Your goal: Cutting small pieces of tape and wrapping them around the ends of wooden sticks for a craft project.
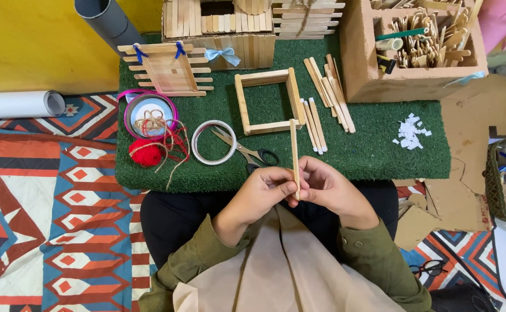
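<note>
Both my hands meet over my lap at the front edge of a green turf mat (374, 150). My left hand (259, 193) and my right hand (325, 188) pinch the lower end of one long wooden stick (294, 151), which points up over the mat. Just beyond the stick's tip lies a square frame of wooden sticks (267, 102). Loose sticks (325, 95) lie to the right of the frame. Scissors (247, 151) rest on the mat just left of my hands, partly inside a clear tape ring (214, 142).
A red yarn ball (145, 152), a round tin with twine (150, 114), a stick raft with blue ties (166, 69), a stick house (247, 26), white paper scraps (410, 132) and a cardboard box of sticks (415, 49) sit on or by the mat. Eyeglasses (429, 267) lie on the patterned rug.
</note>
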